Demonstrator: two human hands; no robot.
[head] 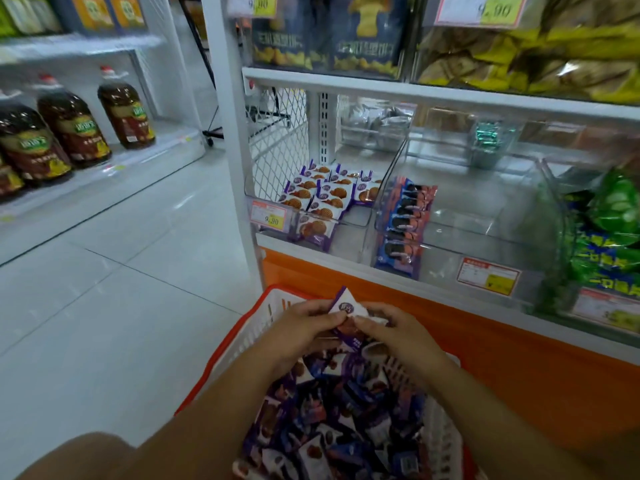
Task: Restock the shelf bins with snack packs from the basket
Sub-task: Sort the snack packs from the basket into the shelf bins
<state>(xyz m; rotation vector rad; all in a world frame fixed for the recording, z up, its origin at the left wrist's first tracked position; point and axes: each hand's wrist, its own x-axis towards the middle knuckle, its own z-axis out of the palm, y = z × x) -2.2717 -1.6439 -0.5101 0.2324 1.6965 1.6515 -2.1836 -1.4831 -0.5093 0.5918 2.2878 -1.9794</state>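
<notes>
Purple-and-white crinkly pack [346,309] is sitting pinched between left grip [301,332] and right grip [394,332] over lattice basket [258,323] at six o'clock.

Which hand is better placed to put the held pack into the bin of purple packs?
Probably the left hand. Both hands pinch the purple-white pack over the basket, but the bin with matching packs lies ahead on the left side, nearer that hand than the right hand.

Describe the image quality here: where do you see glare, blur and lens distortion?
Head view: glare streaks the clear bins and glossy floor; blur softens the upper-shelf bags and bottles; the wide-angle lens slants the shelf post; the snack pack is fairly sharp.
</notes>
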